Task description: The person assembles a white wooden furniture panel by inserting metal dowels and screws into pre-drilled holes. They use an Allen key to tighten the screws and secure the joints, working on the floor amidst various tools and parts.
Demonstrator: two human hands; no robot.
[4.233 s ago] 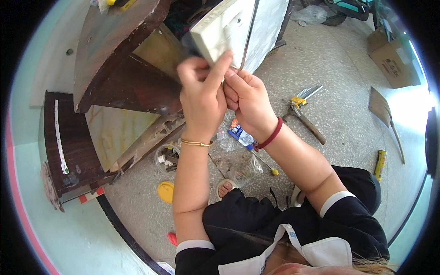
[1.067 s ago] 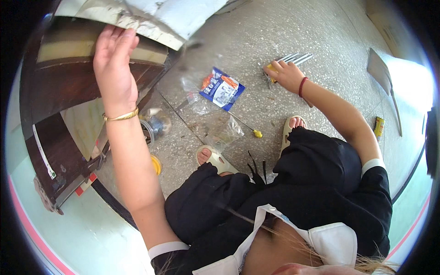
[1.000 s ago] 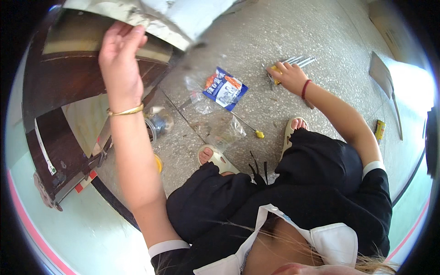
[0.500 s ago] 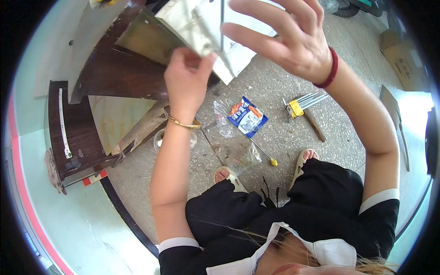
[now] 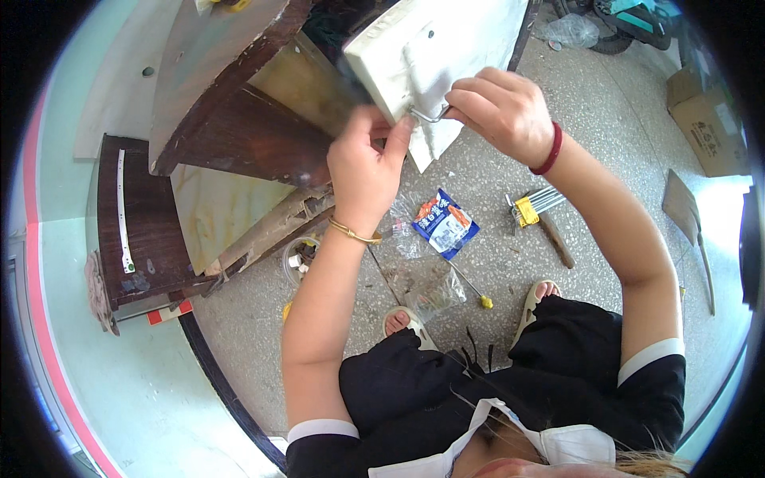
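My right hand (image 5: 506,115) is closed on one end of a bent metal hex key (image 5: 430,119). The key's other end meets the edge region of a white panel (image 5: 470,40), beside my left thumb. My left hand (image 5: 368,155) pinches that panel edge between thumb and fingers; the fingertips behind it are partly hidden and slightly blurred. The panel stands tilted against a dark brown wooden cabinet (image 5: 255,131) with worn edges. A small hole shows in the panel's face above my hands.
On the speckled floor lie a blue packet (image 5: 446,225), a hex key set in a yellow holder (image 5: 527,211), a wooden handle (image 5: 556,240), a yellow-ended rod (image 5: 485,302) and a clear tub (image 5: 299,259). Farther right are a dustpan (image 5: 682,199) and a cardboard box (image 5: 709,127).
My right hand has come down from above the panel, its spread fingers now closed on the hex key. The key has swung from upright to sideways. My left hand stays at the panel edge.
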